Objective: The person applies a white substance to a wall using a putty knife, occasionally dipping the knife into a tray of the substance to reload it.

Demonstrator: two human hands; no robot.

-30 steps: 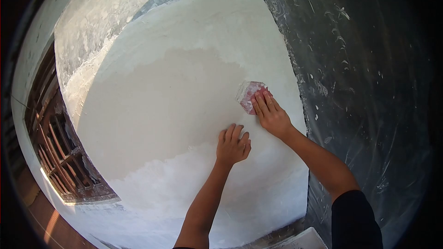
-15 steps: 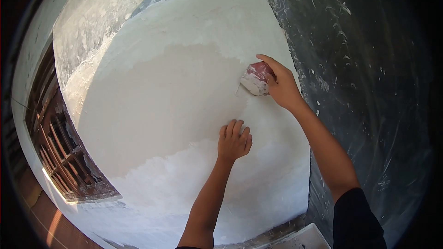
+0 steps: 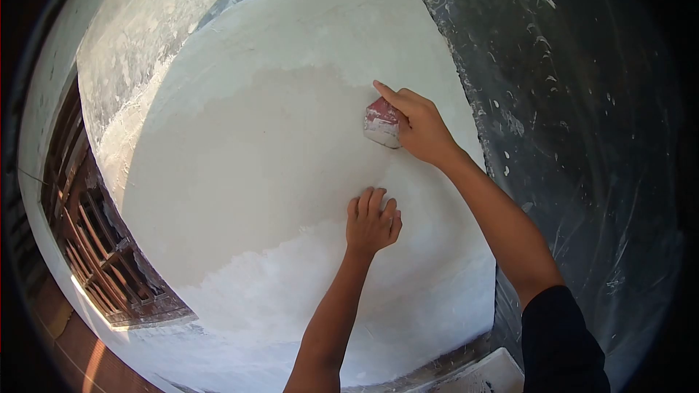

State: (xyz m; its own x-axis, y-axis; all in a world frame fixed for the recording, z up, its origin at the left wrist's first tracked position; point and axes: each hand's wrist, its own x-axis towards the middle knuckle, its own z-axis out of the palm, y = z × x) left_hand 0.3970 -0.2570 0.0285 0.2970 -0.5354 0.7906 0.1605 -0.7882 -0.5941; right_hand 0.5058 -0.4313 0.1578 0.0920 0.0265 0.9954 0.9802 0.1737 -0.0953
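Observation:
My right hand [image 3: 420, 125] grips a red scraper [image 3: 381, 122] smeared with white paste, its blade against the wall. The thumb side of that hand points up and left. Lower down, my left hand [image 3: 373, 220] rests on the wall with its fingers bent and somewhat apart; I see nothing in it. Both hands are on the pale coated wall [image 3: 240, 167], which has a darker, damp-looking patch in its middle and whiter areas around it.
At the left is a brown wooden window with bars [image 3: 109, 247]. A dark wall spattered with white [image 3: 568, 138] stands on the right. The corner of a white tray [image 3: 491, 377] shows at the bottom right, and a reddish tiled floor [image 3: 87, 356] lies at the lower left.
My right hand and the scraper have moved left across the wall, and the hand has turned, covering more of the tool. My left hand has hardly moved.

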